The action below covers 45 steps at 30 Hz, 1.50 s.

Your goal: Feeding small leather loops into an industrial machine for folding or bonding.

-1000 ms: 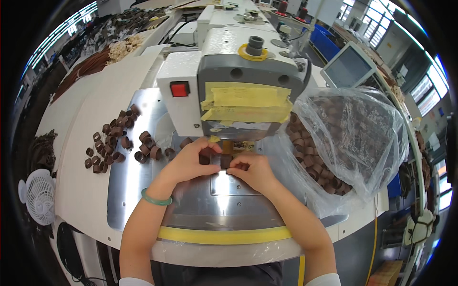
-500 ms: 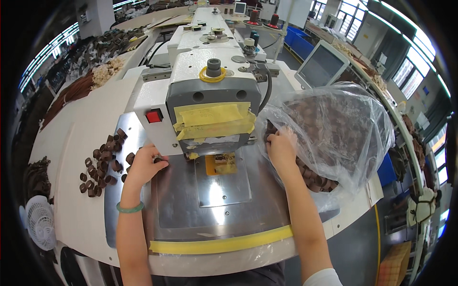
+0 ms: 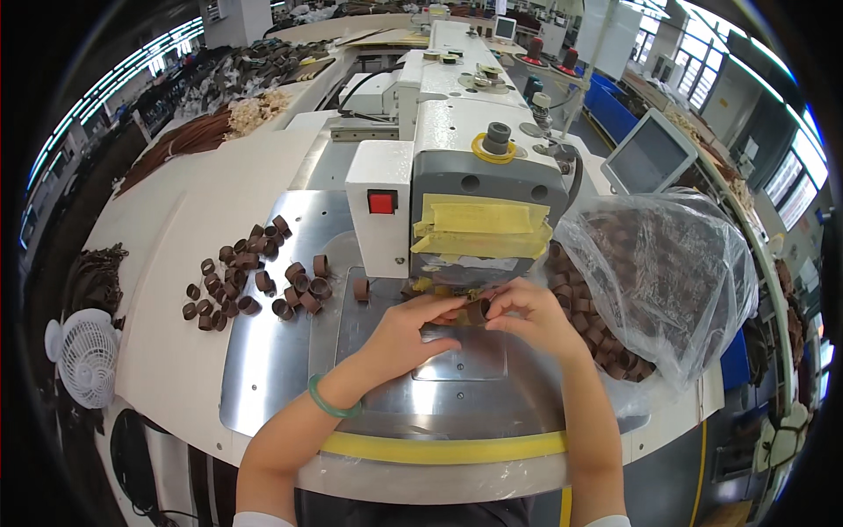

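- Brown ring [image 3: 477, 313] well in from worktop's [image 3: 395, 481] front edge; open end rightward, axis roughly side-to-side.
- Right hand [image 3: 539, 321] pinches ring.
- Left hand [image 3: 406, 341]: thumb spread wide.

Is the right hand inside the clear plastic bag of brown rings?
No, the right hand holds a short brown cylindrical ring outside the clear plastic bag, to its left.

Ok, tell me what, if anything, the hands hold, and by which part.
The right hand pinches a brown ring by its right side. The left hand is at the ring's left, thumb spread away; whether it touches the ring cannot be told.
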Tool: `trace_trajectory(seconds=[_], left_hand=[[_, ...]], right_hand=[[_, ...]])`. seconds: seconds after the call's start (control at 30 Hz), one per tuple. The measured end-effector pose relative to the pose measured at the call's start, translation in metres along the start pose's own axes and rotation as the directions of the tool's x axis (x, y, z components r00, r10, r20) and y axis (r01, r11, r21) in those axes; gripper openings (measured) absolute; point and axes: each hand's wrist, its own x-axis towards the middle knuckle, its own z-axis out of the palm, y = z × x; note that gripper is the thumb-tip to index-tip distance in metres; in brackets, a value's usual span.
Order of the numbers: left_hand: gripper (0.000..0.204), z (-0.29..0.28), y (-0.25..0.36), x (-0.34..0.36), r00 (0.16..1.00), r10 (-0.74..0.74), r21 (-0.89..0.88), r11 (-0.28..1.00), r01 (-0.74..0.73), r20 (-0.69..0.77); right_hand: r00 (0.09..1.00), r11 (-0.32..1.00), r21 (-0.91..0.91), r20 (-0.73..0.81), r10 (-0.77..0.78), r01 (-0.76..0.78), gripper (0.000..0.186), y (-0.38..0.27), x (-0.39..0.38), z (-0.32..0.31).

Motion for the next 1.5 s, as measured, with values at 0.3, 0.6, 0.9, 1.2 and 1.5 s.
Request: trace_trajectory(seconds=[0.3, 0.6, 0.9, 1.2, 1.5], left_hand=[[0.037, 0.008, -0.011, -0.005, 0.922, 0.347, 0.337, 0.9, -0.276, -0.172], [0.032, 0.009, -0.018, -0.005, 0.866, 0.499, 0.488, 0.747, -0.452, 0.038], [0.017, -0.002, -0.052, 0.007, 0.93, 0.366, 0.525, 0.785, -0.329, 0.036], [0.019, 0.001, -0.06, 0.011, 0.909, 0.409, 0.289, 0.864, -0.413, 0.078], [0.031, 0.002, -0.055, 0.02, 0.99, -0.094, 0.252, 0.96, 0.119, -0.108]], right_hand=[[0.988, 0.988, 0.111, -0.123, -0.095, 0.108, 0.011, 0.015, -0.005, 0.045], [0.955, 0.717, 0.632, 0.209, 0.209, -0.295, 0.02, 0.028, -0.008, 0.03], [0.997, 0.979, -0.194, -0.046, -0.066, 0.056, 0.024, 0.033, -0.003, 0.032], [0.994, 0.94, -0.321, 0.032, -0.106, 0.11, 0.026, 0.036, -0.005, 0.021], [0.978, 0.894, -0.421, -0.064, -0.199, 0.154, 0.021, 0.043, 0.004, 0.037]])
